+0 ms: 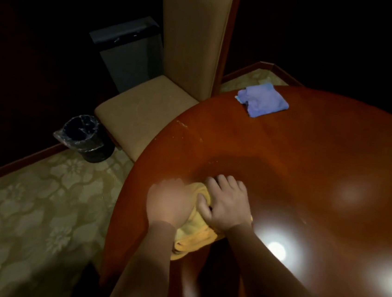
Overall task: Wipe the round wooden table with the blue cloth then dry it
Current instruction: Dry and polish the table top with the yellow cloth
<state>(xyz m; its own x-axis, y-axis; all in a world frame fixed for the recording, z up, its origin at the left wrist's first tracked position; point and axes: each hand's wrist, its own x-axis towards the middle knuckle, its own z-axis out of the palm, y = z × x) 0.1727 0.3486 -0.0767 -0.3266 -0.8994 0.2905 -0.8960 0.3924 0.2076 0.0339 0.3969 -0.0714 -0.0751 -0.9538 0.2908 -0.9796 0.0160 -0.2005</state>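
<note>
beige chair [145, 116] | lined bin [85, 136] | grey box [130, 54] | patterned carpet [27, 203]

There is one round wooden table [286, 157]. Two cloths lie on it: one blue cloth [263, 99] and one yellow cloth [192, 240]. Two hands are in view, a left hand [170, 201] and a right hand [225, 204]. One padded chair [173, 73] stands beside the table. There are two bins: one small round bin [85, 136] with a plastic liner, and one tall dark bin [130, 54].
</note>
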